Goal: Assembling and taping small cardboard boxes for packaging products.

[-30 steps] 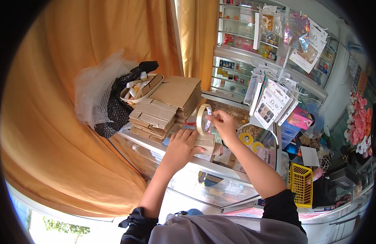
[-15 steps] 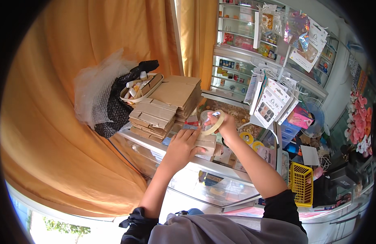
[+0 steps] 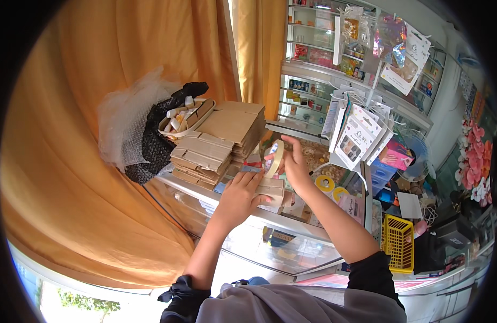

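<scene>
A small brown cardboard box lies at the front edge of the glass counter. My left hand grips its left end, with the fingers over the top and the thumb along the near side. Just above the box, my right hand holds a roll of pale tape, tilted on edge. A finger reaches through the ring, while another points up and away. The tape's lower rim is close to the box top, and I cannot tell whether a strip joins them.
Flattened cardboard boxes are stacked left of my hands, beside a basket of small bottles and bubble wrap. To the right stand a rack of hanging packets, a fan and a yellow basket. An orange curtain hangs at left.
My right hand has shifted slightly and turned the tape roll more upright, with one finger now raised. My left hand and the box have stayed in place.
</scene>
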`<state>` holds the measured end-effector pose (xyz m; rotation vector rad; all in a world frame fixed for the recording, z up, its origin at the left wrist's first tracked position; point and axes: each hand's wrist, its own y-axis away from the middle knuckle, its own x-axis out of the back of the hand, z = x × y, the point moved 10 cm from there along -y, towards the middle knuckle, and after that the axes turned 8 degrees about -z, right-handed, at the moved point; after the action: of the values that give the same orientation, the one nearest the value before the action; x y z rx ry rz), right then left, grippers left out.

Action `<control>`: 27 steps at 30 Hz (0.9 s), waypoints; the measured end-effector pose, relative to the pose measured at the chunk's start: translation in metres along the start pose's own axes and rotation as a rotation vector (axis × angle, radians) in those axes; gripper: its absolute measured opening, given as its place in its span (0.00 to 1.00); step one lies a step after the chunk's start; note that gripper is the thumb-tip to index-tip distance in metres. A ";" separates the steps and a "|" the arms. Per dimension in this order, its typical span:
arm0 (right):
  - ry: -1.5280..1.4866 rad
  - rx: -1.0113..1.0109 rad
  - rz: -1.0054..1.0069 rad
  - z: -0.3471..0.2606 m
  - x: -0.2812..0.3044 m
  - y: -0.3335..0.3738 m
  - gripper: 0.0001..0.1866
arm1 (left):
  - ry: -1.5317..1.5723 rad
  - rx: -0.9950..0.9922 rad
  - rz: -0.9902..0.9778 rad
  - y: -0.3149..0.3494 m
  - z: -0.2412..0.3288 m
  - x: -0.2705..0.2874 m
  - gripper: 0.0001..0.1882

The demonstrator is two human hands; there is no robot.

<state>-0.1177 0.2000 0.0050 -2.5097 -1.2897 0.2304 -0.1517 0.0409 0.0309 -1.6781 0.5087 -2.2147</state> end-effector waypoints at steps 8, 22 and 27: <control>0.138 -0.023 -0.140 -0.015 -0.018 0.003 0.26 | -0.006 0.016 -0.009 0.001 -0.003 -0.001 0.30; 0.190 0.018 -0.169 -0.009 -0.021 0.002 0.33 | -0.020 -0.023 0.035 0.001 0.001 0.001 0.34; 0.214 0.003 -0.167 -0.003 -0.020 0.001 0.32 | -0.015 -0.013 0.028 0.002 0.000 0.000 0.35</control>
<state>-0.1279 0.1828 0.0074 -2.3331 -1.3978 -0.0720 -0.1517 0.0396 0.0300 -1.6829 0.5405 -2.1819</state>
